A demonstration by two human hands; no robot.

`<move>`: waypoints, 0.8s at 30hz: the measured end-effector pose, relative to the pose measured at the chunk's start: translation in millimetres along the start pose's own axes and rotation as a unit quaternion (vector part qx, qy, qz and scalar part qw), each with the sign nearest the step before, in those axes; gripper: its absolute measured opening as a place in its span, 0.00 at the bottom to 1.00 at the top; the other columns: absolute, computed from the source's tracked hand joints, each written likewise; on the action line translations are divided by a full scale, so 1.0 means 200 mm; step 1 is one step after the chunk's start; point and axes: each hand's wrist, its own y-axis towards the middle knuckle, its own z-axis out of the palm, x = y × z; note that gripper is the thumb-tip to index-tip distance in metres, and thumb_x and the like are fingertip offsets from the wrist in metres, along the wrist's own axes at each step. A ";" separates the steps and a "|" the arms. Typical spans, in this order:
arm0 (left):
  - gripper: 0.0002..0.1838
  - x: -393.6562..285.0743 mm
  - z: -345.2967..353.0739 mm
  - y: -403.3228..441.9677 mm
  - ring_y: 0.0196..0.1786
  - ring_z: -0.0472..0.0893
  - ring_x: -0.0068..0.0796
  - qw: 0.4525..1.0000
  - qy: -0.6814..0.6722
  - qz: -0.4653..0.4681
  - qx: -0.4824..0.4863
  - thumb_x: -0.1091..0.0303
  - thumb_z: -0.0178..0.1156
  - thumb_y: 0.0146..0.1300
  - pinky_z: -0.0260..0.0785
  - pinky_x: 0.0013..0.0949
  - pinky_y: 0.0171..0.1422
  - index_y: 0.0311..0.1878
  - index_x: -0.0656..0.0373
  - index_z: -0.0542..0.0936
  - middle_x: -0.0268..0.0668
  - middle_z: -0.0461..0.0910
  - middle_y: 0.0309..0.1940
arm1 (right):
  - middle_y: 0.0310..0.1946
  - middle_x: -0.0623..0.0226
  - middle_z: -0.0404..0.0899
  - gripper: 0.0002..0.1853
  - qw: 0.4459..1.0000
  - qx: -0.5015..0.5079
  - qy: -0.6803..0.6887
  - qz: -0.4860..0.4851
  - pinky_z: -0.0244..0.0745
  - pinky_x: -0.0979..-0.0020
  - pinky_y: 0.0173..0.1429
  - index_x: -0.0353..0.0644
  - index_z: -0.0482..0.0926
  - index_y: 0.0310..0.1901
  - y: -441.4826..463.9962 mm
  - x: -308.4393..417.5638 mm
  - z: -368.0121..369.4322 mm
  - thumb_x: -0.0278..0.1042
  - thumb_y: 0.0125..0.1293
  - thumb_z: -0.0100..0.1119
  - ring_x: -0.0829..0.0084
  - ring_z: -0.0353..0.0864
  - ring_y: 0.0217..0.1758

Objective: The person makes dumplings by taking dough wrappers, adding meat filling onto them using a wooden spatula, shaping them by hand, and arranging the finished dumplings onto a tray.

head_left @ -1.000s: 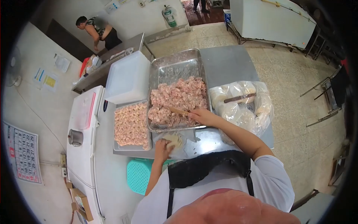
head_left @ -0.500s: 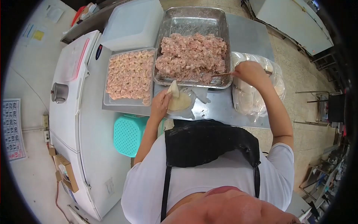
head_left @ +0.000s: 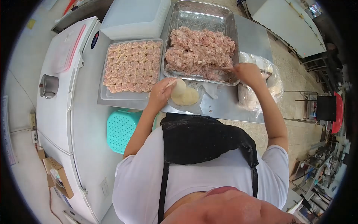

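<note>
A thin round wrapper [head_left: 179, 86] is pinched in my left hand [head_left: 161, 91], above a pale stack of wrappers [head_left: 188, 96] on a plastic sheet. My right hand [head_left: 249, 74] grips a wooden stick-like spatula [head_left: 225, 68], its far end in the ground meat [head_left: 201, 50] near the lower right of the metal tray [head_left: 201, 6]. Left of the tray, rows of filled dumplings [head_left: 131, 66] fill a clear plastic container [head_left: 102, 94]. At the right, partly behind my right hand, lies a plastic bag of round pale pieces [head_left: 274, 87].
A stack of translucent lids or containers [head_left: 134, 16] stands behind the dumplings. A turquoise perforated basket or stool [head_left: 121, 128] is below the table's left edge. On the white freezer [head_left: 61, 112] at the left sits a metal pot [head_left: 49, 86]. A red chair-like object [head_left: 338, 112] is far right.
My left hand has lifted a wrapper off the stack. My right hand moved right with the spatula, then put its end back against the meat. The view has tilted down and shifted.
</note>
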 end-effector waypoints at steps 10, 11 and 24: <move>0.20 0.06 0.06 0.25 0.54 0.79 0.35 0.792 -0.566 -0.199 -0.113 0.57 0.51 0.72 0.71 0.37 0.61 0.56 0.64 0.75 0.41 0.80 0.51 | 0.20 0.63 0.75 0.21 0.898 0.039 0.434 0.063 0.70 0.65 0.32 0.39 0.83 0.35 -0.09 0.15 0.12 0.49 0.71 0.51 0.67 0.76 0.25; 0.21 0.05 0.09 0.29 0.55 0.79 0.37 0.756 -0.610 -0.202 -0.128 0.56 0.50 0.73 0.71 0.39 0.62 0.57 0.64 0.74 0.42 0.79 0.51 | 0.18 0.69 0.72 0.21 0.846 0.034 0.520 0.116 0.67 0.69 0.30 0.39 0.83 0.37 -0.10 0.16 0.07 0.50 0.71 0.52 0.74 0.72 0.22; 0.39 -0.08 0.40 0.57 0.57 0.74 0.43 0.599 -0.737 -0.287 -0.122 0.30 0.43 0.65 0.62 0.52 0.65 0.55 0.61 0.72 0.41 0.75 0.51 | 0.32 0.52 0.80 0.11 0.971 -0.077 0.222 0.042 0.73 0.55 0.39 0.39 0.78 0.41 -0.25 0.19 -0.29 0.39 0.67 0.56 0.50 0.79 0.37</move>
